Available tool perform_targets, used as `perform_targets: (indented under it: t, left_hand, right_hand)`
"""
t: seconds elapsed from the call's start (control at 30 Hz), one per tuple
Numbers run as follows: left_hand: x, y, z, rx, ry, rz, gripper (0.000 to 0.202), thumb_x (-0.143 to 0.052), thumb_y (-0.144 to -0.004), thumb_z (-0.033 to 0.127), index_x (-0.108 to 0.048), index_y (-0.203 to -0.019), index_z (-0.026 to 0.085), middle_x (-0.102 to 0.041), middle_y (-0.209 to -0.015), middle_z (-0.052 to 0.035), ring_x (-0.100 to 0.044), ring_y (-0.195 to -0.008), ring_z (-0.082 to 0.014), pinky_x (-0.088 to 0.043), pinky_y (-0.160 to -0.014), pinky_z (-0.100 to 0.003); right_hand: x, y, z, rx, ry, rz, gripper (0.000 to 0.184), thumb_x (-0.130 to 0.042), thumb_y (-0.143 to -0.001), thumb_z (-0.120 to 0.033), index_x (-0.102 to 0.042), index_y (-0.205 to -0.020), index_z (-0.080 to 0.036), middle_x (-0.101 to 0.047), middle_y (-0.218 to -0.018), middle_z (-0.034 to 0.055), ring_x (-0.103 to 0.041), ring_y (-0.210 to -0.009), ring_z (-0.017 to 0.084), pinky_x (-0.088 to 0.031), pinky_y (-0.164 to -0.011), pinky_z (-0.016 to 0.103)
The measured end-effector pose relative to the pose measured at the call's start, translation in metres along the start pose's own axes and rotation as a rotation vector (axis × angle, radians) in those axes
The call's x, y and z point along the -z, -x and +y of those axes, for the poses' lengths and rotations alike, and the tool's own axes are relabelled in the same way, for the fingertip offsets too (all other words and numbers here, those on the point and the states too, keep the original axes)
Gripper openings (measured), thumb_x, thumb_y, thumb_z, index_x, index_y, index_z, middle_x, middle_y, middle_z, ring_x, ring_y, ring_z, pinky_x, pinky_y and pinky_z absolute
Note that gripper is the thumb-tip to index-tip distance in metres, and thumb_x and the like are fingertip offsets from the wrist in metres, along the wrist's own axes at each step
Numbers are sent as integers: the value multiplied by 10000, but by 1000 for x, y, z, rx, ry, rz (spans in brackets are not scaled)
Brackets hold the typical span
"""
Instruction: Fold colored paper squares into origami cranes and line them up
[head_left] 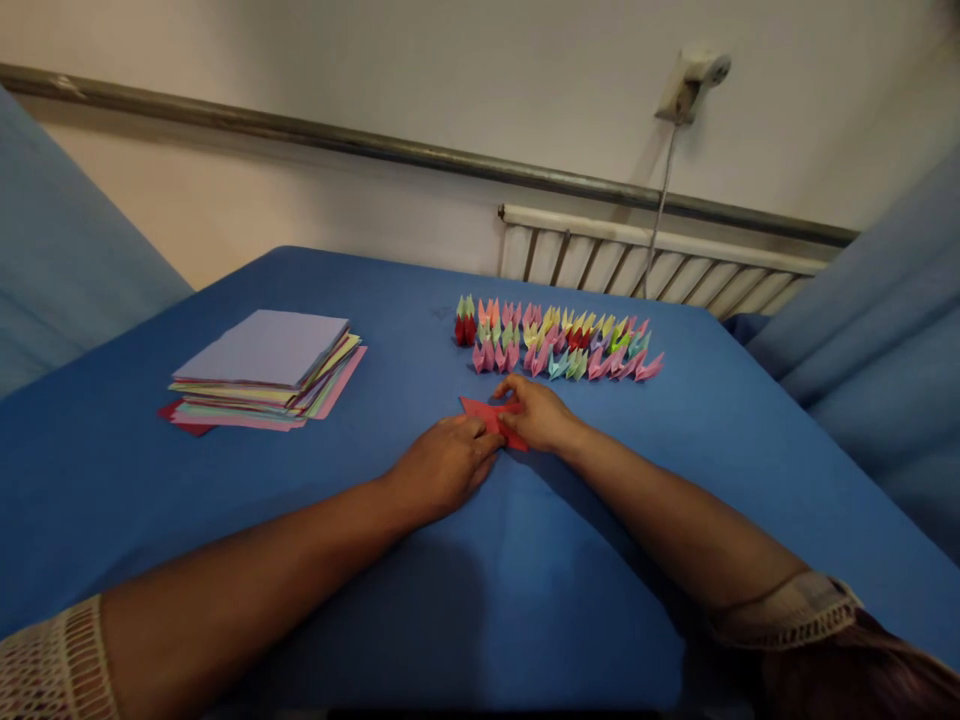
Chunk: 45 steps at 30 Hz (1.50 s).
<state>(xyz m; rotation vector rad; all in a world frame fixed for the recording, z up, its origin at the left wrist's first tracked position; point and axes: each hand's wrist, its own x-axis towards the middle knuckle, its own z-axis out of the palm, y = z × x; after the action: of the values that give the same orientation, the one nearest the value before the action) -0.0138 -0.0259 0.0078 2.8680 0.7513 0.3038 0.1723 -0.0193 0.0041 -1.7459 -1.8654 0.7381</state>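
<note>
A partly folded red paper (480,410) lies on the blue table (420,600) between my hands. My left hand (442,465) rests palm down with its fingertips pressing the paper's near edge. My right hand (536,412) lies over the paper's right part, its fingers bent and pressing it flat. Just beyond them, several small folded paper figures (555,342) in many colours stand in rows.
A stack of coloured square paper sheets (266,372) lies at the left of the table. A white radiator (645,260) and a metal rail (375,145) run along the wall behind. Blue fabric (885,330) hangs at both sides.
</note>
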Motion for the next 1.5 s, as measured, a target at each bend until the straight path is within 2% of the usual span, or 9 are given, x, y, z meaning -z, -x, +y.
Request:
perform_targets:
  t: [0.2, 0.4, 0.53, 0.63, 0.8, 0.9, 1.17, 1.33, 1.5]
  left_hand:
    - [1, 0, 1, -13, -23, 11, 263, -472, -929, 237, -645, -1125, 206, -598, -883, -52, -553, -802, -197, -453, -752, -343]
    - [6, 1, 8, -9, 90, -21, 252, -486, -940, 328, -651, -1088, 208, -588, -927, -58, -542, -846, -196, -447, -773, -336]
    - [5, 2, 13, -21, 146, -60, 355, -594, -871, 469, -637, -1106, 207, -585, -1038, -80, -536, -950, -235, -445, -849, -380]
    - [3, 1, 14, -18, 138, -84, 372, -627, -852, 459, -632, -1122, 203, -594, -1079, -87, -534, -983, -250, -431, -885, -405]
    - [0, 3, 15, -44, 140, -81, 322, -625, -863, 415, -630, -1100, 198, -617, -1069, -74, -538, -954, -241, -427, -872, -401]
    - [-1, 4, 15, -53, 132, -73, 292, -604, -882, 389, -629, -1106, 204, -629, -1057, -69, -542, -937, -235, -429, -861, -399]
    - [-3, 8, 14, -137, 183, -43, 228, -518, -947, 332, -647, -1064, 185, -658, -1049, -70, -574, -982, -219, -429, -904, -391]
    - [1, 8, 14, -166, 226, -11, 208, -501, -957, 289, -659, -1042, 184, -674, -986, -61, -594, -934, -196, -449, -870, -359]
    - [3, 9, 13, -154, 249, -15, 183, -494, -953, 238, -665, -989, 180, -676, -958, -48, -600, -906, -180, -459, -860, -337]
  right_hand:
    - [4, 20, 17, -70, -31, 54, 193, -597, -770, -113, -585, -925, -226, -556, -634, -43, -511, -570, 130, -357, -535, 248]
    - [-2, 48, 13, -351, -545, -74, 133, -526, -801, -97, -472, -820, -216, -563, -563, -63, -550, -455, 110, -379, -414, 201]
    - [-2, 60, 11, -376, -701, -163, 111, -564, -789, -129, -492, -837, -198, -625, -623, -28, -608, -506, 123, -426, -440, 205]
    - [6, 67, 20, -258, -625, -198, 139, -560, -761, -101, -553, -866, -192, -612, -676, -29, -588, -548, 107, -429, -488, 206]
    - [19, 71, 42, 197, -291, -161, 423, -485, -669, 49, -649, -960, -211, -573, -841, -12, -532, -712, 109, -448, -688, 252]
    - [20, 70, 47, 341, -176, -136, 474, -468, -684, 75, -651, -1001, -227, -536, -885, 0, -529, -790, 123, -452, -755, 273]
    - [19, 65, 46, 360, -216, -146, 195, -630, -821, -101, -659, -954, -240, -535, -942, 12, -549, -849, 136, -478, -798, 298]
    - [16, 64, 45, 388, -204, -79, 81, -633, -858, -164, -657, -890, -235, -560, -941, 16, -563, -909, 150, -476, -839, 318]
    - [7, 64, 43, 306, -115, 26, 54, -635, -856, -178, -628, -858, -231, -571, -916, 10, -563, -883, 153, -473, -814, 321]
